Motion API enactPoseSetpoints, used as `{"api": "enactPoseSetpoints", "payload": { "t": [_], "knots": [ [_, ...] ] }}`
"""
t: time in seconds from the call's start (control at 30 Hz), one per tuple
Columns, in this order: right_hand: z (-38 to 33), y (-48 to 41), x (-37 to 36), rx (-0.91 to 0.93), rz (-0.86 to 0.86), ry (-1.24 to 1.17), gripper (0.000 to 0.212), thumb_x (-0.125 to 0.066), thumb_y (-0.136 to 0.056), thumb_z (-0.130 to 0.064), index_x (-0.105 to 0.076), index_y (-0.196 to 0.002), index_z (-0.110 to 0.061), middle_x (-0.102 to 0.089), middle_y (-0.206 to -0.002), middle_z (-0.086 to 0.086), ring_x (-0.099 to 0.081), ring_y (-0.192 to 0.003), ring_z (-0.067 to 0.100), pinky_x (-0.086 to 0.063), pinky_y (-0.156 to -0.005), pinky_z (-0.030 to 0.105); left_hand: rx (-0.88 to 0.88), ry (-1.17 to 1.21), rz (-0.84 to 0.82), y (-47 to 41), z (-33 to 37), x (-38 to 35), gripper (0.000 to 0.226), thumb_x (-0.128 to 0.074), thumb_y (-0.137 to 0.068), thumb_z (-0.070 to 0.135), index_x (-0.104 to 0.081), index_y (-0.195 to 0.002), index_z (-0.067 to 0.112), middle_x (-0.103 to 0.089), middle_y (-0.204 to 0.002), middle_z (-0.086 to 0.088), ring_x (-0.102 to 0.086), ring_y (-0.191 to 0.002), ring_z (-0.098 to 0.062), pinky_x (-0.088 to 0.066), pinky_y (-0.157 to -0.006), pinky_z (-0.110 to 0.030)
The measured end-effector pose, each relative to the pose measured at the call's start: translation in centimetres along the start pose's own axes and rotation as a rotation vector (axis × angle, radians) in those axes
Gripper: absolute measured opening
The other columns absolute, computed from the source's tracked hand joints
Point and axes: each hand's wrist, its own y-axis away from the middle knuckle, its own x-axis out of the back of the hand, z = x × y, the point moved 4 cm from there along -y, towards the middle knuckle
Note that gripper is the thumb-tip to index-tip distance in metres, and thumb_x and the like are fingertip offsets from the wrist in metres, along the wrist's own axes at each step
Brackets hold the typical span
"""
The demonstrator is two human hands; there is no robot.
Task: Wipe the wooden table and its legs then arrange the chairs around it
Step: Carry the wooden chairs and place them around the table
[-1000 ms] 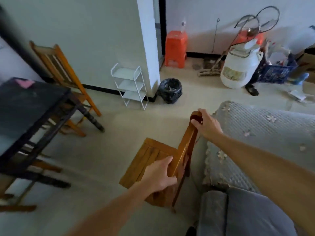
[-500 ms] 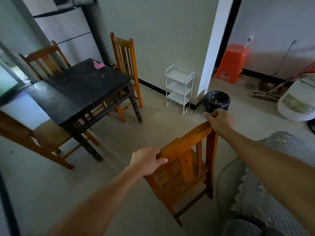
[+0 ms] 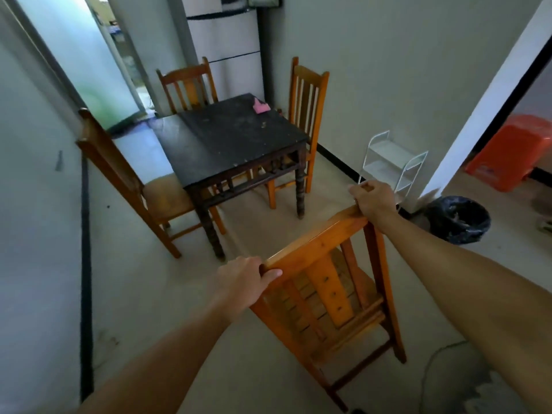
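Both arms reach forward and down, and each hand is closed around one end of the top rail of an orange wooden chair (image 3: 325,282). The left hand (image 3: 242,279) grips the near left end of the rail, with the thumb lying over the top and the fingers wrapped under it. The right hand (image 3: 373,200) grips the far right end, knuckles up, with the fingers curled over the corner post. The chair is tilted, its back leaning toward the person; I cannot tell if all its legs touch the floor. The dark wooden table (image 3: 227,141) stands well ahead of the held chair, with bare floor between them. A pink cloth (image 3: 261,107) lies on the far corner of the table top, which shows pale spots. Three more chairs are at the table: the left chair (image 3: 131,186) with its seat partly under the table edge, the far chair (image 3: 188,85) behind the table, and the right chair (image 3: 307,97) between the table and the wall. Behind the far chair stands a grey fridge (image 3: 227,46). On the right, near the right hand, a small white wire rack (image 3: 391,162) stands against the wall, beside it a black bin (image 3: 458,219), and further right an orange plastic stool (image 3: 510,150).
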Motion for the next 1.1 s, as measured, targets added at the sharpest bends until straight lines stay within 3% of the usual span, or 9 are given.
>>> {"api": "enactPoseSetpoints", "payload": {
  "t": [0.13,0.2,0.3,0.43,0.53,0.7,0.87,1.0,1.1],
  "knots": [
    [-0.4,-1.7,-0.3,0.118,0.023,0.006,0.035,-0.058,-0.092,-0.046,-0.057,-0.072,-0.017,-0.066,-0.076,0.009,-0.062,-0.072,0.023,-0.043,-0.059,0.026,0.122,0.021,0.069,-1.6,-0.6,0.9,0.054,-0.039,-0.081,0.077,-0.05,-0.065,0.027,-0.055,-0.061,0.011,-0.054,-0.057,-0.003,-0.045,-0.058,-0.019],
    [-0.1,-3.2,0.4,0.195,0.015,0.007,0.04,-0.057,-0.093,-0.046,-0.061,-0.072,-0.013,-0.066,-0.074,0.011,-0.062,-0.07,0.025,-0.048,-0.063,0.032,0.117,0.006,0.095,-3.2,0.1,1.5,0.053,-0.041,-0.081,0.076,-0.046,-0.061,0.028,-0.052,-0.059,0.011,-0.052,-0.056,-0.003,-0.041,-0.057,-0.018],
    [0.8,-6.2,1.6,0.304,-0.09,0.058,0.033,-0.057,-0.094,-0.045,-0.06,-0.073,-0.02,-0.063,-0.071,0.006,-0.06,-0.066,0.019,-0.049,-0.061,0.032,0.118,-0.02,0.131,-6.0,1.9,2.1,0.056,-0.038,-0.081,0.077,-0.046,-0.059,0.026,-0.051,-0.057,0.011,-0.051,-0.052,-0.003,-0.04,-0.052,-0.017],
    [1.9,-10.8,3.3,0.604,-0.217,0.402,0.029,-0.056,-0.095,-0.043,-0.055,-0.07,-0.028,-0.054,-0.065,-0.008,-0.051,-0.06,0.003,-0.035,-0.056,0.019,0.105,-0.094,0.158,-9.8,4.9,2.3,0.064,-0.03,-0.078,0.082,-0.051,-0.059,0.025,-0.053,-0.055,0.01,-0.052,-0.049,-0.003,-0.044,-0.052,-0.017],
    [3.1,-14.6,3.8,0.698,-0.28,0.588,0.038,-0.055,-0.095,-0.046,-0.053,-0.063,-0.026,-0.052,-0.059,-0.007,-0.052,-0.054,0.006,-0.044,-0.056,0.023,0.118,-0.146,0.124,-12.3,6.7,2.2,0.066,-0.03,-0.074,0.085,-0.053,-0.06,0.025,-0.054,-0.056,0.011,-0.053,-0.051,-0.003,-0.043,-0.052,-0.018],
    [2.5,-17.2,3.0,0.655,-0.282,0.481,0.044,-0.053,-0.097,-0.039,-0.05,-0.056,-0.023,-0.049,-0.052,-0.002,-0.049,-0.048,0.011,-0.04,-0.054,0.026,0.226,-0.02,0.102,-13.4,7.1,1.3,0.067,-0.038,-0.068,0.086,-0.06,-0.063,0.023,-0.058,-0.057,0.01,-0.056,-0.052,-0.005,-0.051,-0.056,-0.021],
    [1.7,-20.2,2.1,0.438,-0.261,0.327,0.044,-0.052,-0.098,-0.035,-0.05,-0.056,-0.024,-0.053,-0.057,-0.001,-0.05,-0.052,0.013,-0.031,-0.051,0.025,0.361,0.304,0.271,-12.0,9.3,0.1,0.048,-0.06,-0.074,0.069,-0.063,-0.07,0.021,-0.06,-0.063,0.009,-0.059,-0.057,-0.005,-0.055,-0.057,-0.025],
    [4.2,-23.7,3.5,0.324,-0.212,0.282,0.042,-0.055,-0.096,-0.038,-0.067,-0.066,-0.011,-0.069,-0.072,0.009,-0.063,-0.066,0.022,-0.047,-0.06,0.031,0.234,0.315,0.414,-13.0,13.8,-1.1,0.054,-0.049,-0.082,0.069,-0.06,-0.063,0.02,-0.055,-0.06,0.009,-0.053,-0.053,-0.005,-0.05,-0.054,-0.024],
    [6.2,-25.3,5.1,0.283,-0.155,0.304,0.046,-0.054,-0.096,-0.038,-0.07,-0.07,-0.004,-0.069,-0.07,0.013,-0.059,-0.06,0.022,-0.043,-0.058,0.03,0.171,0.308,0.438,-14.9,15.3,-1.3,0.061,-0.04,-0.085,0.071,-0.057,-0.059,0.019,-0.052,-0.056,0.008,-0.051,-0.05,-0.008,-0.051,-0.054,-0.033]
  ]
}}
